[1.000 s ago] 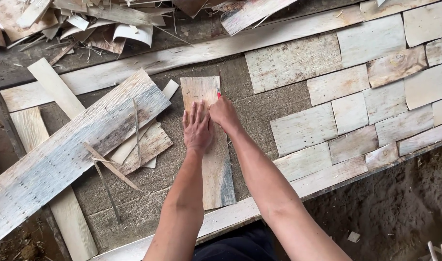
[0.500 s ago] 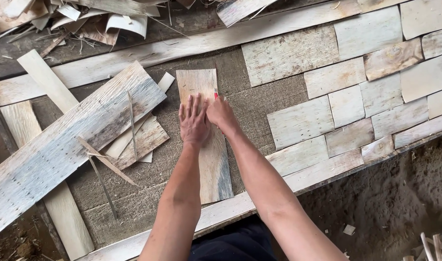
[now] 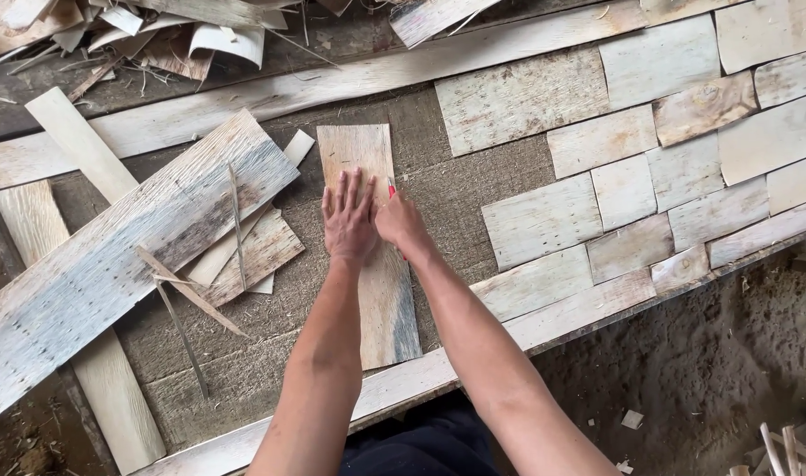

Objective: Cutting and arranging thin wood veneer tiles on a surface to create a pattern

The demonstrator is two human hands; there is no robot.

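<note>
Veneer strip (image 3: 378, 291): I see it lying lengthwise toward me on the brown mat (image 3: 456, 189), its near end close to the front rail (image 3: 403, 381), its far end short of the back rail (image 3: 350, 84).
Far left: I see a long grey plank (image 3: 112, 264) lying slantwise over pale slats (image 3: 72, 141) and a smaller piece of veneer (image 3: 262, 251); thin splinters (image 3: 187, 304) lie across them.
Top left: I see a heap of curled scraps (image 3: 200, 40) beyond the back rail.
Left hand (image 3: 348, 220): I see it flat on the veneer strip, palm down, fingers spread wide and pointing away from me.
Right hand (image 3: 401, 222): I see it just beside the left hand, touching it, closed around a red-tipped tool (image 3: 391, 187) that sits at the strip's right edge; I cannot tell what kind of tool it is.
Right: I see pale veneer patches (image 3: 650, 167) laid edge to edge in rows over the mat, well apart from the hands.
Lower right: I see a bare dirt floor (image 3: 720, 370) beyond the front rail.
</note>
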